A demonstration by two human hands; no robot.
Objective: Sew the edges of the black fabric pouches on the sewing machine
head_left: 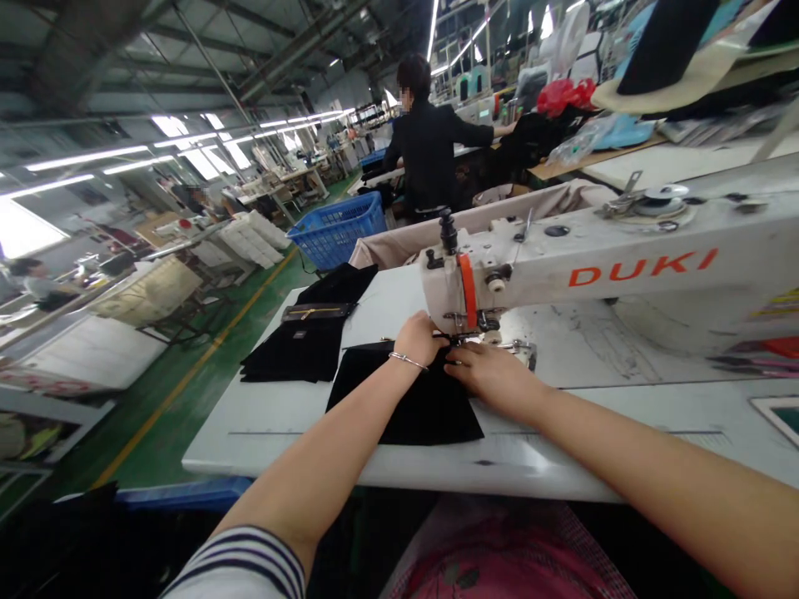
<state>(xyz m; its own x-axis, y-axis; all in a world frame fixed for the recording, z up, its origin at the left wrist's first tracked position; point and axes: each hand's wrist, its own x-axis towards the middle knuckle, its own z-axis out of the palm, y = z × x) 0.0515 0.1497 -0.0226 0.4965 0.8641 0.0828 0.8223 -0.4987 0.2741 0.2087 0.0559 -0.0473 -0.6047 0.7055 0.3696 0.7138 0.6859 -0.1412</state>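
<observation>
Black fabric [430,408] lies on the white sewing table [275,424], its upper edge by the needle area of a sewing machine [637,241] marked DUKI. My left hand [419,339], with a bracelet at the wrist, has its fingers closed near the presser foot, holding a small dark item that looks like scissors or a thread snipper. My right hand [485,374] rests on the fabric's right edge, fingers bent and pressed down beside the needle area. To the left lies a stack of black pieces [300,349] with a zipper strip on top.
Beyond the table are a blue basket [340,229] and a beige cloth-lined bin [399,241]. A person in black [430,150] stands behind them, one arm reaching right. Other workstations line the left side, across a green floor [156,416] with a yellow line.
</observation>
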